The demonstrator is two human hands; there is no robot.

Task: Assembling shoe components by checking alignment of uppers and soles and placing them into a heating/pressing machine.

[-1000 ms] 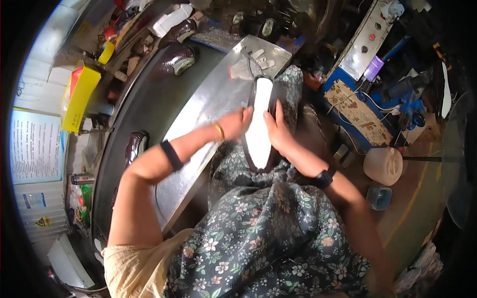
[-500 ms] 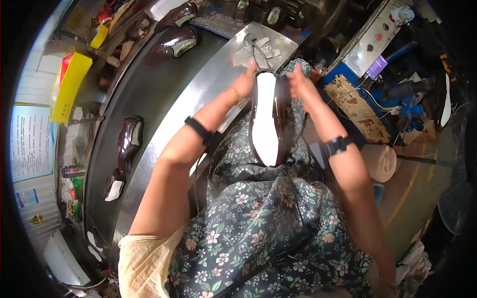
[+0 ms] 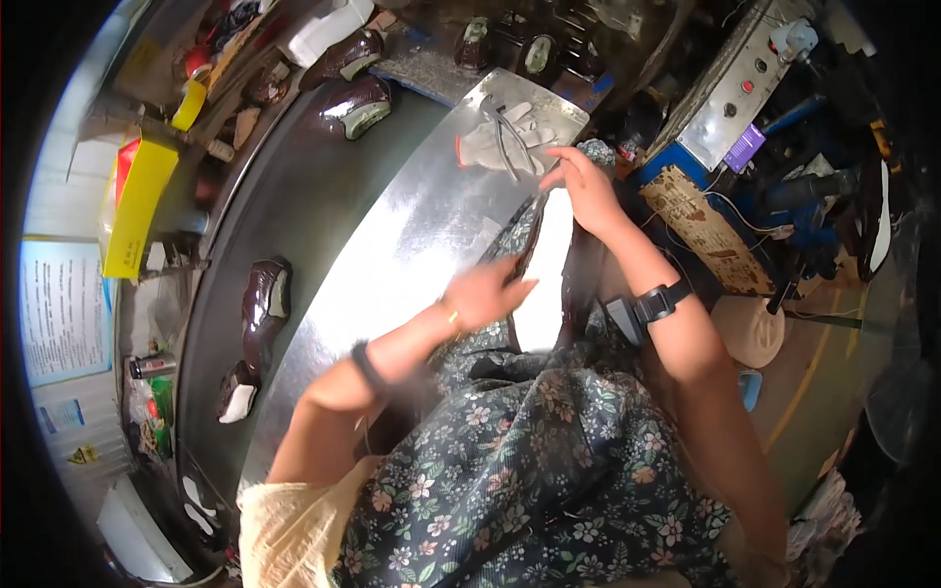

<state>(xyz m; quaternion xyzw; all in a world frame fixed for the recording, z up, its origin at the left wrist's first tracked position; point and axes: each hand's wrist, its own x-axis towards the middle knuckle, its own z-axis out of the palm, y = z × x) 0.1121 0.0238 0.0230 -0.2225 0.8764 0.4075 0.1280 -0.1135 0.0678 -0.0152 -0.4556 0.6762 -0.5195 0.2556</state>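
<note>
A glossy dark brown shoe lies sole up over my lap, its bottom a white sole-shaped surface point(image 3: 545, 279). My right hand point(image 3: 591, 199) is at the shoe's far end, fingers curled over the tip and the index finger reaching out to the left. Its grip is partly hidden behind the hand. Beside the shoe's left edge, my left hand point(image 3: 485, 294) is blurred, with thumb and fingers apart and nothing in it. Beyond the right fingertips, metal pincers point(image 3: 510, 142) lie on a pale work glove point(image 3: 482, 147) on the metal table point(image 3: 382, 235).
To the left runs a dark curved belt point(image 3: 221, 323) with several brown shoes, including one shoe point(image 3: 267, 304) nearby. A machine with a control panel point(image 3: 730, 93) stands at right. A pale round container point(image 3: 750, 328) is below it. Yellow box point(image 3: 140, 206) stands far left.
My left hand has come back from the shoe's far end to beside its nearer half. The shoe's far end has swung right, and my right fingers now reach over it.
</note>
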